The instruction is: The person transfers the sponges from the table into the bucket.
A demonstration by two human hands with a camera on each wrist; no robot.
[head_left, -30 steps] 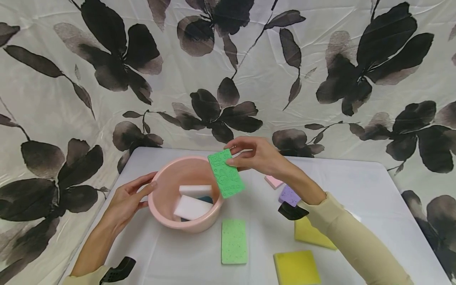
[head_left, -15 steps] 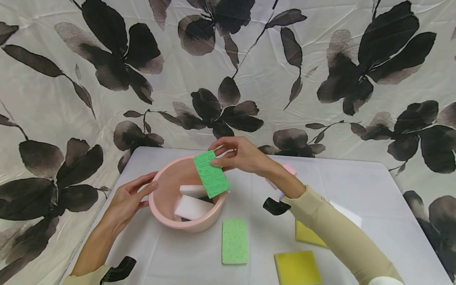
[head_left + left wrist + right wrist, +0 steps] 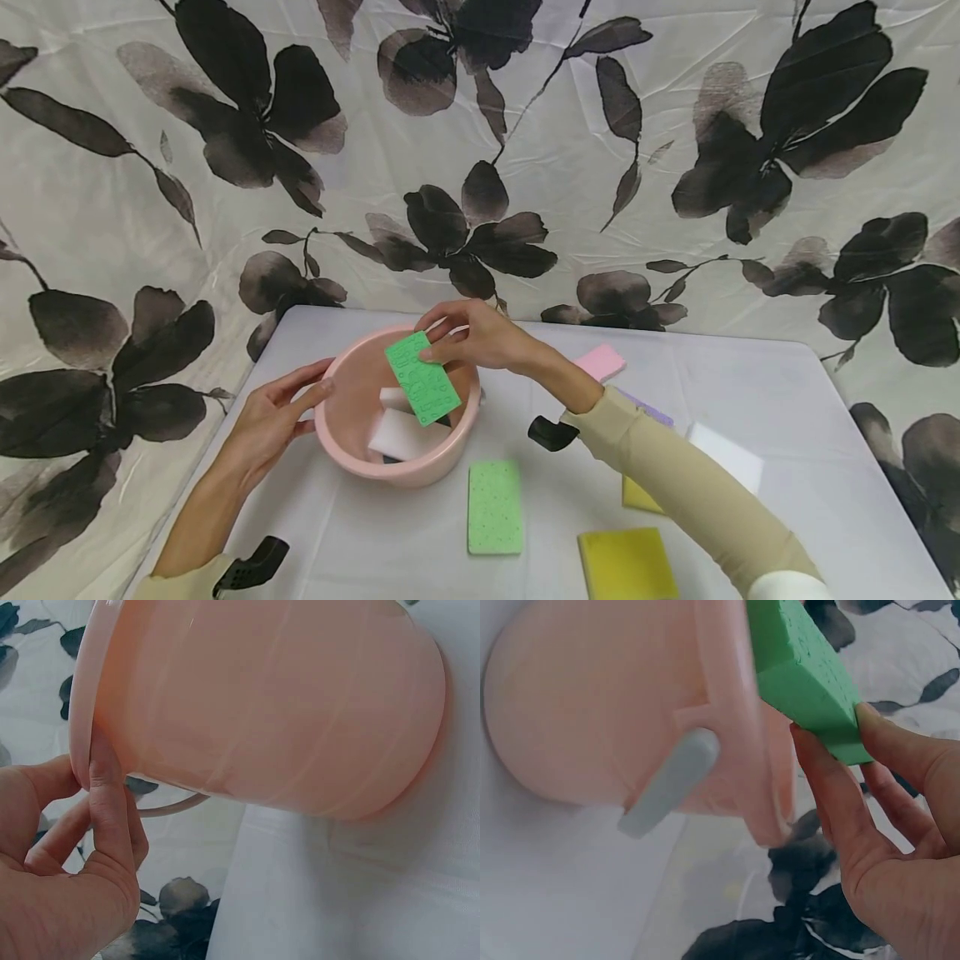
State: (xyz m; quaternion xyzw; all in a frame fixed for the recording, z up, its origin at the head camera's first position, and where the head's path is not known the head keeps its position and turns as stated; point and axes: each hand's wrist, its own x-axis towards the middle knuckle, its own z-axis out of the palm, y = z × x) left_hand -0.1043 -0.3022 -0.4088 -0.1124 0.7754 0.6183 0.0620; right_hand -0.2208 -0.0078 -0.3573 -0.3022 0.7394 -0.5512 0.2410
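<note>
A pink bucket [image 3: 345, 454] stands on the table at left of centre, with white sponges [image 3: 405, 435] and something dark inside. My left hand [image 3: 273, 425] pinches its rim at the left side; in the left wrist view the thumb and fingers [image 3: 109, 802] take the rim between them. Over the bucket's mouth, my right hand [image 3: 480, 333] pinches a green sponge [image 3: 422, 379] with a patterned face by its upper corner. In the right wrist view this sponge [image 3: 810, 682] is a thick block tilted above the rim, thumb on one side and fingers on the other.
On the white table [image 3: 360, 542] lie a speckled light green sponge [image 3: 495, 508], a yellow sponge [image 3: 628, 565] and another yellow one [image 3: 641, 497] partly under the right sleeve. Farther right are a pink sponge [image 3: 602, 363], a purple one [image 3: 648, 408] and a white one [image 3: 723, 454]. A floral cloth hangs behind.
My right hand has carried the green sponge leftward from the bucket's right rim to over its mouth. The left hand has stayed on the rim.
</note>
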